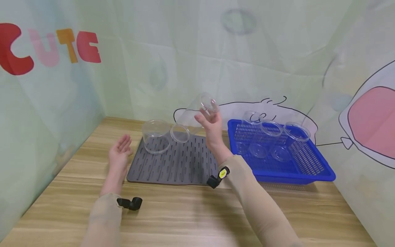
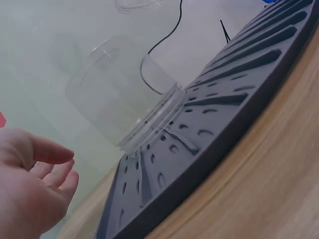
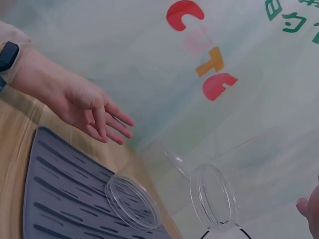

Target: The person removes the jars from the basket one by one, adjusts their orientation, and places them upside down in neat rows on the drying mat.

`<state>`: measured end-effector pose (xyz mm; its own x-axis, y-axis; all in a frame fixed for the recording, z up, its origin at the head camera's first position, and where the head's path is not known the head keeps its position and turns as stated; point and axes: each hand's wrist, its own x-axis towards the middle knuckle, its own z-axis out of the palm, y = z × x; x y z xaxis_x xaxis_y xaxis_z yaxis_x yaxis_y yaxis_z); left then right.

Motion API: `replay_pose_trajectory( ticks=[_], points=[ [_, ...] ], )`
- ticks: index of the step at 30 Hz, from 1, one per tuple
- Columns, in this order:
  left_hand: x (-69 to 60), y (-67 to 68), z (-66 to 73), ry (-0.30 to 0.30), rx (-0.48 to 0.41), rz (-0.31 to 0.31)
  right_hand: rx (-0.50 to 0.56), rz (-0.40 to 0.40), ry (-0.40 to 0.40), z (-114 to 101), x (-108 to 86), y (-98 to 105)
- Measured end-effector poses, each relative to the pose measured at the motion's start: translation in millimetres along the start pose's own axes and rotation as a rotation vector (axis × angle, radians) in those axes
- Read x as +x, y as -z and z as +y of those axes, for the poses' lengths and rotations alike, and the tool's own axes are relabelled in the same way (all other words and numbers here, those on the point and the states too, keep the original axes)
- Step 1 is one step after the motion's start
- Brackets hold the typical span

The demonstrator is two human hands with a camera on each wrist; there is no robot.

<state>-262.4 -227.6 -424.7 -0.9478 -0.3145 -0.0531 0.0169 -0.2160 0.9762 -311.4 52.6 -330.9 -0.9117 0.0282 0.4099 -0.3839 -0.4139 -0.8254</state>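
Note:
My right hand [image 1: 213,130] grips a clear plastic jar [image 1: 192,116] near its base, above the drying mat [image 1: 192,164]. That jar is tilted, its ringed mouth pointing down and to the left. Another clear jar [image 1: 156,139] stands upside down at the mat's back left, its ridged rim [image 2: 157,119] on the grey surface. Beside the mat's left edge is my left hand [image 1: 119,154], palm turned inward and fingers loosely bent, holding nothing. In the right wrist view only a sliver of the right hand [image 3: 313,211] shows, with the held jar's rim [image 3: 214,196] nearby.
A blue plastic basket [image 1: 296,176] stands on the wooden table [image 1: 172,209] right of the mat. Inside it are 3 clear jars [image 1: 270,140], mouths upward. A printed cloth backdrop [image 1: 139,68] closes off the back and sides.

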Motion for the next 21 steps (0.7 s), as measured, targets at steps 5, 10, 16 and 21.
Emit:
replay_pose_trajectory(
  ticks=[5,10,16,21],
  points=[
    [0.3,4.2,-6.2,0.024,0.072,-0.039,-0.054,-0.023,-0.010,7.8,2.6,-3.2],
    [-0.2,8.6,-10.8,0.049,0.109,-0.056,-0.129,-0.039,-0.051,18.4,2.8,-7.3],
    [0.4,12.2,-14.0,0.079,0.146,-0.081,-0.196,-0.026,-0.102,31.3,1.4,-9.3],
    [1.5,13.4,-16.2,0.090,0.139,-0.092,-0.269,-0.051,-0.130,37.0,1.3,-9.6]
  ],
)
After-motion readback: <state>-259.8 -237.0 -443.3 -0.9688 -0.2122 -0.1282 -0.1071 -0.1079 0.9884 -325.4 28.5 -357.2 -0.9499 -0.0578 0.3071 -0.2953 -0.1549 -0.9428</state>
